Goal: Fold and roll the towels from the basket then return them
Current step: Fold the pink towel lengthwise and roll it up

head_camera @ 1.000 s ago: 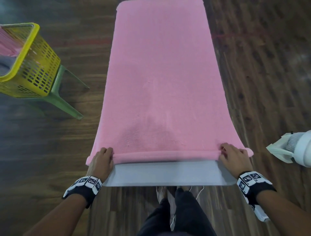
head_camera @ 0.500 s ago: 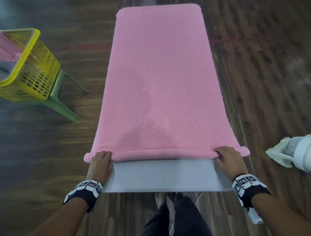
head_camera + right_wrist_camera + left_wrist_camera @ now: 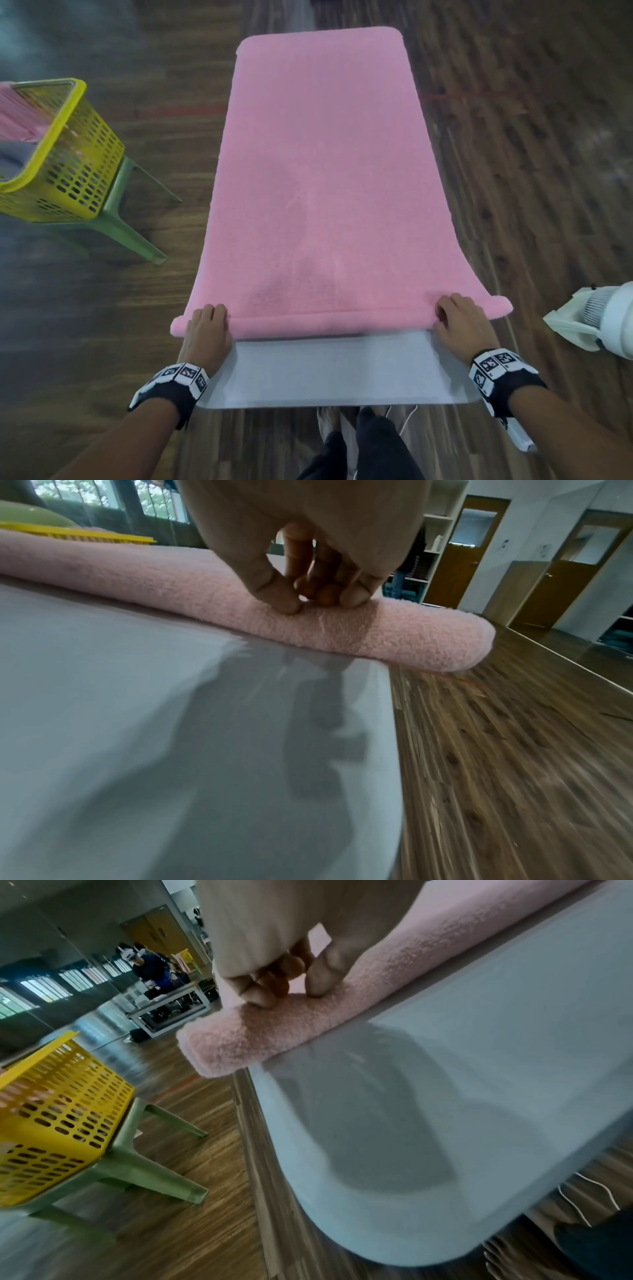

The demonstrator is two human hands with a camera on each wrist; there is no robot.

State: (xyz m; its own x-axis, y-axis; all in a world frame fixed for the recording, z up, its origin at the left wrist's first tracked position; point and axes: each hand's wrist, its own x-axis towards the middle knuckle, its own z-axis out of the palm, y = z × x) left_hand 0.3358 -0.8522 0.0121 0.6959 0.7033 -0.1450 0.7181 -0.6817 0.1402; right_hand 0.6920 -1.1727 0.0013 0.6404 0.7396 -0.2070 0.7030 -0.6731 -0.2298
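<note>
Towel (image 3: 318, 178) roll just begun at the table's (image 3: 329, 373) near end.
Left hand (image 3: 207, 334) and right hand (image 3: 460, 325) pinch the roll's ends with curled fingertips; uneven pushing could skew it, or overhanging ends sag loose.

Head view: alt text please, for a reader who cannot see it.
Both hands, left hand and right hand, press curled fingers onto the rolled near end of a long pink towel spread along a grey table. A yellow basket sits on a green stool at left.
</note>
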